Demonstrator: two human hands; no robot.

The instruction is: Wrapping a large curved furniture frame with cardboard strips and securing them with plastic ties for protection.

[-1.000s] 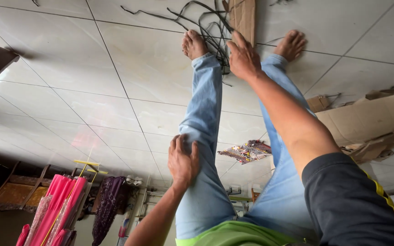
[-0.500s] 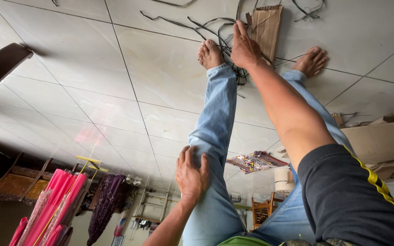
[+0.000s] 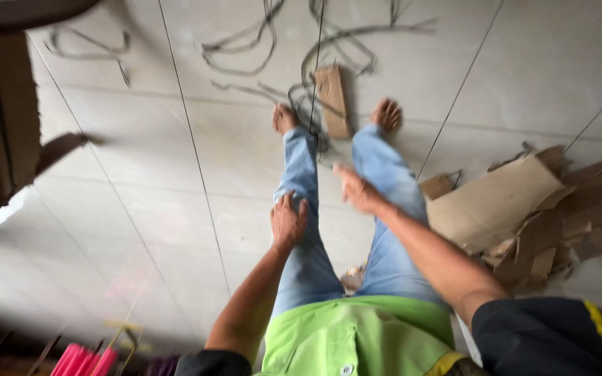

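Pulled back from the cardboard strip [image 3: 333, 102], my right hand [image 3: 357, 189] blurred over the right thigh, grip I cannot tell, left hand [image 3: 288, 223] spread flat on left knee.

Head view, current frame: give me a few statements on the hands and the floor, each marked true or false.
1. The left hand rests on the left leg of the blue jeans. True.
2. The right hand grips the cardboard strip. False: it is blurred above the right leg, apart from the strip, which lies on the floor between the bare feet.
3. Torn cardboard pieces lie on the tiled floor to the person's right. True.
4. The person wears shoes. False: both feet are bare.
5. Dark strips lie on the floor beyond the feet. True.
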